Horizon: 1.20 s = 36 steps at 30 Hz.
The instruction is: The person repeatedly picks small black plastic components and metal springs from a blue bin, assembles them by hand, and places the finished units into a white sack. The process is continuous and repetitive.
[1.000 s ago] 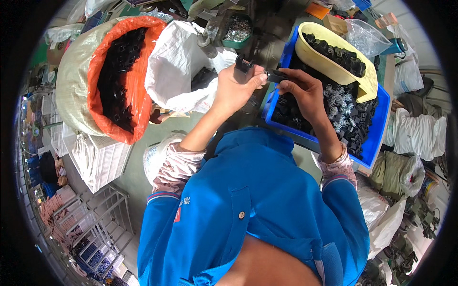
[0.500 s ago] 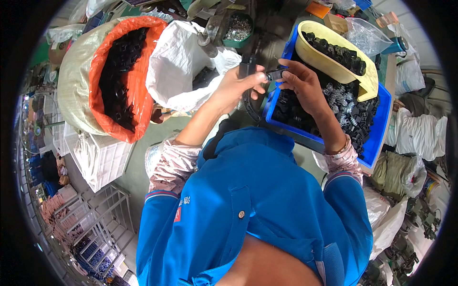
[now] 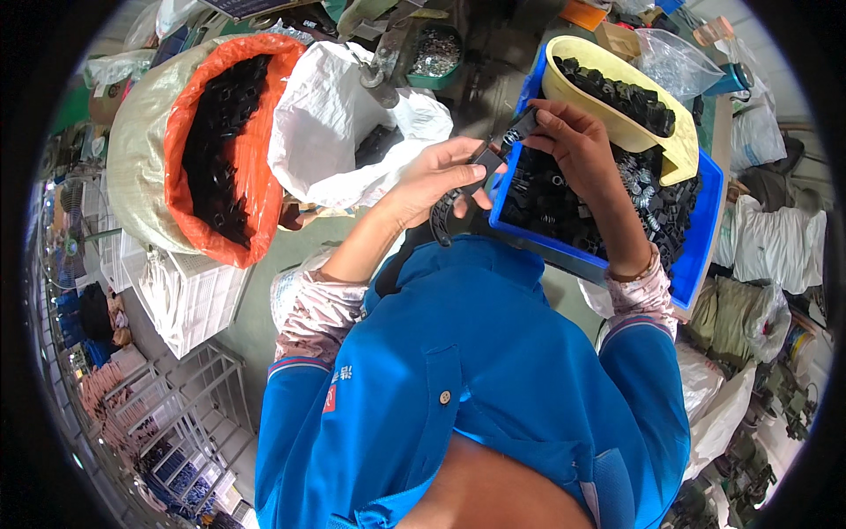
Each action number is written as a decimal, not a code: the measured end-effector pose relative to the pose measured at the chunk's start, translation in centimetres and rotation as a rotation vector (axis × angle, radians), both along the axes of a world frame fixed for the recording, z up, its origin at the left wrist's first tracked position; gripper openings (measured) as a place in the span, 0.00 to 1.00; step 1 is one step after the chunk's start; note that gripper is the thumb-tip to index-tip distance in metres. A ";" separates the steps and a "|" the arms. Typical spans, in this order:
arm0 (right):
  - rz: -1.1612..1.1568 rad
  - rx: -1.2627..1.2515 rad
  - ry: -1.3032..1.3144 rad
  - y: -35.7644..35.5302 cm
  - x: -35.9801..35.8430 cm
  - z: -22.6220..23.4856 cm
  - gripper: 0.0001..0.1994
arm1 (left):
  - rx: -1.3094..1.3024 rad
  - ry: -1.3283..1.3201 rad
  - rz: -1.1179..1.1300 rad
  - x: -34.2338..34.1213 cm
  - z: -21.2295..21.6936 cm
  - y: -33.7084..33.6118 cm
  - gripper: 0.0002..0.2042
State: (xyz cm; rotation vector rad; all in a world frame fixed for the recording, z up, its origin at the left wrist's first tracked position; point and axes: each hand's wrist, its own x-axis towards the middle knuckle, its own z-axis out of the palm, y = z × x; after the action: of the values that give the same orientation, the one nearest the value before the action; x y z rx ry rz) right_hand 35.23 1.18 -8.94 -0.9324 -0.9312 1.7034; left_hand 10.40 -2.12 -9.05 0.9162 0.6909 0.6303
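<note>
My left hand (image 3: pixel 427 181) is closed round a black curved plastic part (image 3: pixel 442 219), whose blocky end shows between thumb and fingers and whose curved arm hangs below. In my right hand (image 3: pixel 575 145) a small black plastic piece (image 3: pixel 523 123) is pinched between thumb and fingers. A metal coil spring (image 3: pixel 511 137) sits at the lower end of that piece, right by the top of the curved part. Whether the two parts touch, I cannot tell. Under my right forearm lies a blue tray (image 3: pixel 710 251) holding loose coil springs (image 3: pixel 648 198) and black plastic pieces (image 3: pixel 538 198).
A pale yellow scoop-shaped bin (image 3: pixel 686 163) of black parts rests on the tray's far side. To the left stand a white sack (image 3: pixel 308 123) and an orange-lined sack (image 3: pixel 264 150) full of black parts. A green container (image 3: pixel 432 81) of small metal parts sits at the back.
The curved part has tilted and come lower in my left hand. My right hand has shifted slightly right and up, and the small piece now points up with its spring showing.
</note>
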 end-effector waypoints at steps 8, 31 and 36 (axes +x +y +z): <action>0.013 0.030 -0.180 -0.3 -0.8 0.0 0.13 | 0.006 0.018 0.013 0.7 -0.5 -0.5 0.20; -0.080 0.187 -0.209 -3.9 -0.8 -0.9 0.09 | 0.288 0.221 0.281 4.8 -1.1 -0.3 0.11; -0.033 0.269 -0.301 -5.1 0.7 1.0 0.12 | 0.397 0.266 0.237 4.8 -1.0 -0.4 0.07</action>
State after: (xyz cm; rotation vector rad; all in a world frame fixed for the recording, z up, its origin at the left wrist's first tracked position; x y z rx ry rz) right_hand 35.93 -3.91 -7.99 -1.0302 -1.3009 1.3884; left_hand 15.17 -2.49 -10.06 1.3125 0.9405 0.8849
